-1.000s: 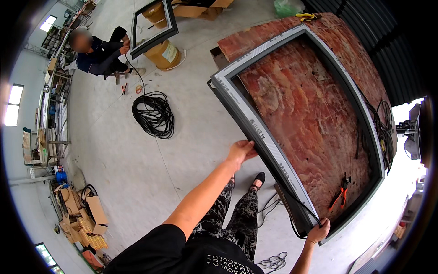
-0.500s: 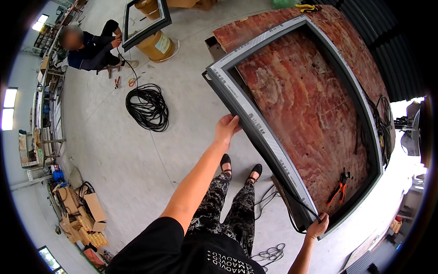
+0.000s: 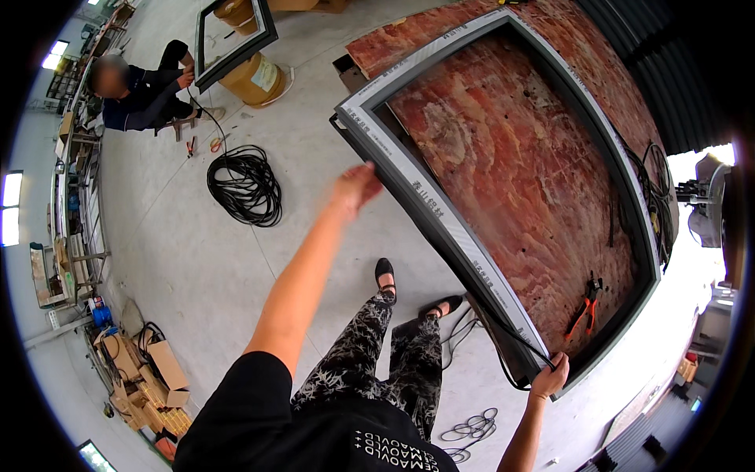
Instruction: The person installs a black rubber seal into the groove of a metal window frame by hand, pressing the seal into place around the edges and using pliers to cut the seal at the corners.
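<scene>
Diagonally placed, a dark-grey rectangular frame faced with pale printed film lies over a red-brown, marble-patterned board. The left hand is at the frame's long left edge, blurred; whether its fingers are spread or pinching cannot be told. At the frame's near corner, the fingers of the right hand pinch a thin black flexible strip. Within the frame's opening, orange-handled metal pliers rest on the board.
</scene>
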The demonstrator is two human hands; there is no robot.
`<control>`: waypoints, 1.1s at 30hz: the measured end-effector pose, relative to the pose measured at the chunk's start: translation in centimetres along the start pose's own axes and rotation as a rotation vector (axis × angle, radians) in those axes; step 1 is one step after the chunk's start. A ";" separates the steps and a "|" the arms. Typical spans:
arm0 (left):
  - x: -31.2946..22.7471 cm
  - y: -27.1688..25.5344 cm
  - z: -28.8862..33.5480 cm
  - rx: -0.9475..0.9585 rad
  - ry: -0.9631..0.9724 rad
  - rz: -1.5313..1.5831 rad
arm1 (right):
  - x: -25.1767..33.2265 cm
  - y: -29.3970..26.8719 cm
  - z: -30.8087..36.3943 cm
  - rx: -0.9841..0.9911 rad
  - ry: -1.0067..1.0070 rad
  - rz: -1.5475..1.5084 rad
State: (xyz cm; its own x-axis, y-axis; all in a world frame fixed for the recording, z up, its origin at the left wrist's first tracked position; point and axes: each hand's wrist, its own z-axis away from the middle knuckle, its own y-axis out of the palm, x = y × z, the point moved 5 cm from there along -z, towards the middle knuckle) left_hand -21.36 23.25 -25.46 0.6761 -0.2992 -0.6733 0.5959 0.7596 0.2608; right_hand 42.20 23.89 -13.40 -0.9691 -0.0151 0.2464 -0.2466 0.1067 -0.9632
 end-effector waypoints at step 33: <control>11.3 6.6 8.1 0.180 -0.040 0.381 | 0.5 -17.1 5.8 0.811 -0.489 -0.239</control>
State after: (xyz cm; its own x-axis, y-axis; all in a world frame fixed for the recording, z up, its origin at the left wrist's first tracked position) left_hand -6.35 20.21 -25.75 0.8770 -0.0412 -0.4788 0.3635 0.7086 0.6048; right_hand 45.86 16.31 2.55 -0.7450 -0.3782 0.5495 -0.1929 -0.6665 -0.7201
